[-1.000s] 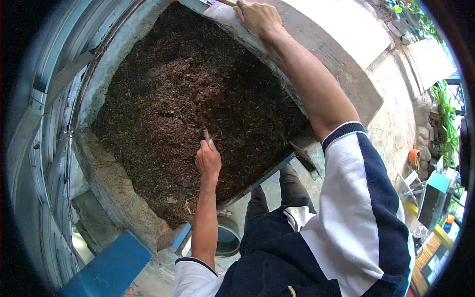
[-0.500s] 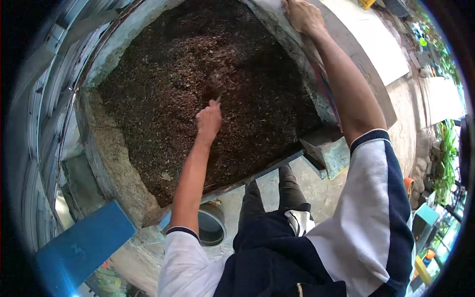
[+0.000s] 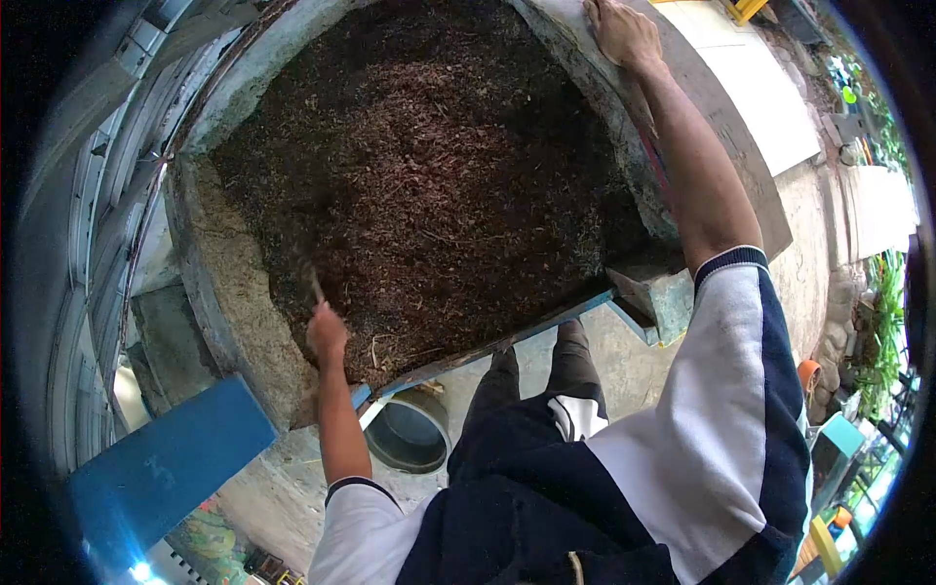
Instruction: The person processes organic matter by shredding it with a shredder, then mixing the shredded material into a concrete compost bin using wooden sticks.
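Note:
My left hand [image 3: 328,334] is closed around the light, thin handle of a small hand tool [image 3: 318,289]. The tool's head blurs into the dark soil near the left side of the bed, so its kind does not show. Loose brown soil [image 3: 429,185] with wood chips and dry bits fills the walled bed, heaped lighter in the middle. My right hand [image 3: 625,37] rests on top of the concrete wall [image 3: 721,127] at the upper right, fingers laid along its inner edge. It holds no tool.
A grey round bucket [image 3: 409,434] stands on the floor just outside the bed's near edge. At lower left is a blue board [image 3: 171,468]. A concrete block [image 3: 658,300] juts out at the near right corner. Metal slats [image 3: 107,224] line the left side.
My left hand has swept the tool from the middle of the soil toward the near left wall. My right hand stays on the wall; the view has shifted slightly.

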Motion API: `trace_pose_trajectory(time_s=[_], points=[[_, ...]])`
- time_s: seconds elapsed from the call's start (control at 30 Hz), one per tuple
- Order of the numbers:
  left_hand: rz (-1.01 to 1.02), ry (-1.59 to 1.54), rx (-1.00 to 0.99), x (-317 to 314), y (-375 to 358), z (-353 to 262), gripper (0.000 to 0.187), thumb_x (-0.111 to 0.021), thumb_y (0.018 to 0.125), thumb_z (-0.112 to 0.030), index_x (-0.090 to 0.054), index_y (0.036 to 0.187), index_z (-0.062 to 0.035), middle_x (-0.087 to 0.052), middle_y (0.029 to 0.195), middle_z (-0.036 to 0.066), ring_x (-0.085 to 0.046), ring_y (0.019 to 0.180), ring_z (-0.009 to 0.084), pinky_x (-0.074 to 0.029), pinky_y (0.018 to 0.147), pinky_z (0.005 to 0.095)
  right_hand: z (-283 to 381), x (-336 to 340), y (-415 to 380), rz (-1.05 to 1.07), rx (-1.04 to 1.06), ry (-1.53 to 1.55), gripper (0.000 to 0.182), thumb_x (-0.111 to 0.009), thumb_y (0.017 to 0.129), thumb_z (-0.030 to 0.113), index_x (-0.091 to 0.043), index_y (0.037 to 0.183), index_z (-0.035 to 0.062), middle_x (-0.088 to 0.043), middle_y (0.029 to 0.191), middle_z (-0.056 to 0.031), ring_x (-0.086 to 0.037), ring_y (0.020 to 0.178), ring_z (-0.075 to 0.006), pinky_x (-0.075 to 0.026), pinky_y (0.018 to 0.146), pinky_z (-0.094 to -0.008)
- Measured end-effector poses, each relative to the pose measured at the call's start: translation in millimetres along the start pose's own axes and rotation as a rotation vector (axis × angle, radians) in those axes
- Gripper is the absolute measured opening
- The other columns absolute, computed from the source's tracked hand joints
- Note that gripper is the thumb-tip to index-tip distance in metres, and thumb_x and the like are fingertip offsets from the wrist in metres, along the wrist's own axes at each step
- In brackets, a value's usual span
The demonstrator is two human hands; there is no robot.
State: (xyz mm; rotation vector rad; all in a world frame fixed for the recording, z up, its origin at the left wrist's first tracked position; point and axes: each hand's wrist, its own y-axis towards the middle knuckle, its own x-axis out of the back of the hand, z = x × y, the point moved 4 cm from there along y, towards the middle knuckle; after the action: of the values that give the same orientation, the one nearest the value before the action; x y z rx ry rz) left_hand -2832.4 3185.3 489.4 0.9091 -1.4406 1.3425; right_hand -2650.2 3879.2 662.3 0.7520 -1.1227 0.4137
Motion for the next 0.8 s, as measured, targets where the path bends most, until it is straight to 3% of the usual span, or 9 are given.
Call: trace_pose_trajectory(time_s=[0.07, 0.2, 0.3, 0.37, 0.43, 0.5, 0.57, 0.6, 0.8], points=[[0.054, -0.047, 0.249, -52, 22, 102, 0.044, -0.034, 0.109, -0.032, -0.062, 0.125, -0.0023, -0.069, 0.104, 0.025, -0.067, 0.097, 0.0438, -0.053, 0.082, 0.0574, 1, -1, -1, -0.013, 0.004, 0.004, 0.044, -0.038, 0.104, 0.039, -0.061, 0.104, 0.0017, -0.070, 0.092, -0.0266, -0.068, 0.088, -0.0453, -0.052, 0.075, -0.0555], [-0.037, 0.002, 0.237, -14, -21, 140, 0.047, -0.033, 0.110, -0.036, -0.059, 0.133, -0.0043, -0.067, 0.111, 0.026, -0.065, 0.098, 0.0451, -0.053, 0.087, 0.0582, -5, -3, -1, -0.018, 0.014, -0.015, 0.042, -0.039, 0.104, 0.037, -0.061, 0.103, 0.0013, -0.069, 0.090, -0.0272, -0.068, 0.087, -0.0451, -0.052, 0.076, -0.0553], [-0.035, -0.010, 0.229, -88, 24, 218, 0.049, -0.034, 0.109, -0.038, -0.060, 0.130, -0.0027, -0.067, 0.113, 0.026, -0.065, 0.100, 0.0452, -0.053, 0.086, 0.0577, -6, -4, -3, -0.017, 0.018, -0.025, 0.040, -0.041, 0.103, 0.036, -0.061, 0.104, 0.0016, -0.069, 0.090, -0.0269, -0.068, 0.087, -0.0448, -0.052, 0.076, -0.0549], [0.009, -0.023, 0.199, -94, 35, 188, 0.050, -0.034, 0.109, -0.039, -0.062, 0.126, -0.0017, -0.068, 0.111, 0.026, -0.065, 0.100, 0.0450, -0.053, 0.085, 0.0572, -9, -5, -5, 0.021, -0.028, -0.058, 0.038, -0.042, 0.103, 0.035, -0.061, 0.104, 0.0019, -0.069, 0.090, -0.0265, -0.068, 0.087, -0.0447, -0.052, 0.077, -0.0548], [0.188, -0.015, 0.370, -56, 16, 80, 0.051, -0.034, 0.109, -0.039, -0.066, 0.118, -0.0001, -0.069, 0.107, 0.025, -0.065, 0.099, 0.0444, -0.051, 0.081, 0.0564, -5, -3, -7, -0.049, 0.002, -0.021, 0.038, -0.042, 0.103, 0.035, -0.061, 0.104, 0.0017, -0.069, 0.091, -0.0265, -0.068, 0.088, -0.0445, -0.053, 0.077, -0.0546], [0.052, -0.062, 0.177, -133, 72, 83, 0.052, -0.035, 0.109, -0.039, -0.067, 0.113, 0.0012, -0.070, 0.102, 0.025, -0.065, 0.096, 0.0451, -0.049, 0.078, 0.0564, -8, -10, -4, -0.051, 0.026, -0.034, 0.038, -0.042, 0.103, 0.035, -0.061, 0.104, 0.0016, -0.069, 0.092, -0.0265, -0.068, 0.089, -0.0444, -0.053, 0.078, -0.0546], [0.149, -0.259, 0.194, -78, 30, -37, 0.051, -0.036, 0.109, -0.038, -0.066, 0.109, 0.0035, -0.069, 0.103, 0.026, -0.065, 0.099, 0.0457, -0.049, 0.079, 0.0562, -11, -7, 1, -0.063, 0.031, -0.041, 0.037, -0.043, 0.103, 0.034, -0.061, 0.104, 0.0016, -0.070, 0.093, -0.0264, -0.068, 0.090, -0.0441, -0.053, 0.079, -0.0543], [0.064, -0.187, 0.077, -123, 60, -36, 0.048, -0.038, 0.108, -0.036, -0.064, 0.107, 0.0041, -0.069, 0.099, 0.027, -0.066, 0.097, 0.0455, -0.049, 0.079, 0.0573, -10, -5, 1, -0.062, 0.033, -0.052, 0.037, -0.043, 0.103, 0.034, -0.061, 0.104, 0.0016, -0.070, 0.093, -0.0264, -0.068, 0.090, -0.0441, -0.053, 0.079, -0.0543], [0.127, -0.271, -0.052, -126, -9, -125, 0.042, -0.039, 0.108, -0.031, -0.058, 0.107, 0.0067, -0.069, 0.089, 0.029, -0.067, 0.090, 0.0483, -0.051, 0.076, 0.0583, 20, -16, -3, -0.069, 0.014, 0.026, 0.038, -0.043, 0.103, 0.033, -0.062, 0.106, 0.0003, -0.071, 0.092, -0.0247, -0.070, 0.085, -0.0424, -0.055, 0.076, -0.0534]])
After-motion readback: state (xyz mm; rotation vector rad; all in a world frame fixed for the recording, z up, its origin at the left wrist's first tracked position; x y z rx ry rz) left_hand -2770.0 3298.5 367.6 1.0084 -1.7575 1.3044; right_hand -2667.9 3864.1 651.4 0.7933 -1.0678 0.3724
